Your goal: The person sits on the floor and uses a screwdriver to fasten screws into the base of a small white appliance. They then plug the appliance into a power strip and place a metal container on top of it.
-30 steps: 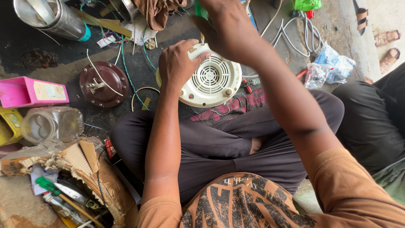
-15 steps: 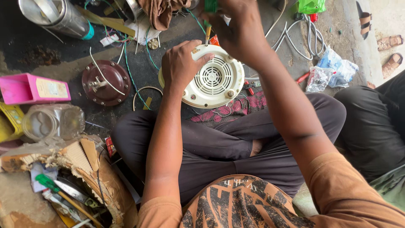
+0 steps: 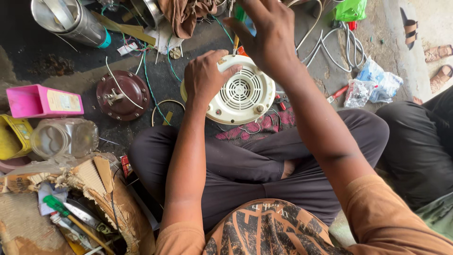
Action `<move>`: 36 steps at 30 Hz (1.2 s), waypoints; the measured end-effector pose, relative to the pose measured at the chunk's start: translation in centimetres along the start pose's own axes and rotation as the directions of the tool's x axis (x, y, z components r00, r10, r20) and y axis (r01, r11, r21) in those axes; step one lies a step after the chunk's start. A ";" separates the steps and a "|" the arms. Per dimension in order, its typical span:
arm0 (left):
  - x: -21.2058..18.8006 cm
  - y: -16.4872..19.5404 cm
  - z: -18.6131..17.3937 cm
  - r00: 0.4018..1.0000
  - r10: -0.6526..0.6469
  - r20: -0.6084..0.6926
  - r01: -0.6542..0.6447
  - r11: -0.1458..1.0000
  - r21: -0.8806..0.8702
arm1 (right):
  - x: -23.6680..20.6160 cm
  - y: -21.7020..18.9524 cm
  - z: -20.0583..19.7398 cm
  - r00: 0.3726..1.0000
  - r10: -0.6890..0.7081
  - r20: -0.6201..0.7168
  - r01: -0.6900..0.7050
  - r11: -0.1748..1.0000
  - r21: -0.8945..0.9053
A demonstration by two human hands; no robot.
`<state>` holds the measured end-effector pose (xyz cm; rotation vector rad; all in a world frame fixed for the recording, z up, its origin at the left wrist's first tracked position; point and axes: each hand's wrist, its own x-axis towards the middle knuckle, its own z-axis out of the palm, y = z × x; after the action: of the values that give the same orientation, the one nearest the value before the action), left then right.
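I see my left hand (image 3: 204,78) gripping the cream round vented housing (image 3: 243,92) while my right hand (image 3: 266,35) hovers open-fingered above it, a pink box (image 3: 40,100) with a pale label lying far left.

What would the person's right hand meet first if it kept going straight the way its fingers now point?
The right hand points up and away, past the cream round vented housing. First in line looks to be the green-handled tool near its fingertips, then the brown cloth; depth is unclear.

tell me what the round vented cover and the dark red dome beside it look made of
Round vented cover, under the left hand: likely moulded plastic, matt cream, with thin even grille slots. Dark red dome: probably painted metal, glossy maroon with worn patches.
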<state>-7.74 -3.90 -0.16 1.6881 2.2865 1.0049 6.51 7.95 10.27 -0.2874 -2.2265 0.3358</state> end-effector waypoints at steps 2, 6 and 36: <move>0.0 0.2 -0.1 1.000 -0.019 0.011 0.019 1.000 0.010 | 0.0 0.1 -0.1 1.000 -0.004 0.023 0.001 0.991 0.132; -0.2 0.4 -0.4 1.000 -0.002 0.012 0.001 1.000 0.025 | -0.1 0.0 0.1 0.997 0.062 0.044 -0.066 0.995 0.081; -5.2 -9.5 -6.9 0.878 -0.251 0.407 0.386 0.874 -0.295 | 0.7 -8.6 2.2 0.999 -0.013 0.041 0.003 0.970 0.245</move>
<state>-16.73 -12.96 -1.72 1.1692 1.9093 0.8931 3.56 -0.21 12.36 -0.1390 -2.1987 0.6113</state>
